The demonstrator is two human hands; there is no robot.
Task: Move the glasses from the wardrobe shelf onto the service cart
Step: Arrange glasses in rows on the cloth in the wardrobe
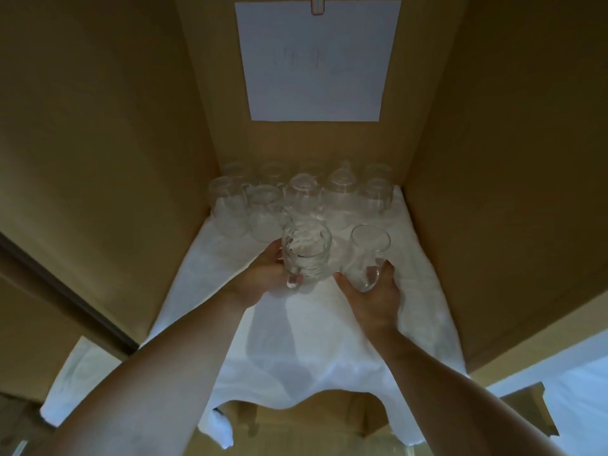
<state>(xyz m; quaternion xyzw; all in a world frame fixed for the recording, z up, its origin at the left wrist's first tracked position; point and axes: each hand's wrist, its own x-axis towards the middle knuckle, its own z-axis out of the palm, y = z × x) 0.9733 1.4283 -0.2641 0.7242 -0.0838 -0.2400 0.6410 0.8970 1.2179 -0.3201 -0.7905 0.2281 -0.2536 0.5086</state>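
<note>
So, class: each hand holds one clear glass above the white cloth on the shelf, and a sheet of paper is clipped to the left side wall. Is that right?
Not quite. The head view shows the sheet of paper clipped to the back wall, not the left side wall. The rest stands: the left hand and right hand each hold one clear glass above the white cloth.

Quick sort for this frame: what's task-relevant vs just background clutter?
Job:
- left hand gripping a ribbed glass
- right hand gripping a smooth glass
- remaining glasses grouped at the back of the shelf

Background:
- white cloth covering the shelf, draped over its front edge
- paper sheet clipped to the back panel
- wardrobe side wall
</note>
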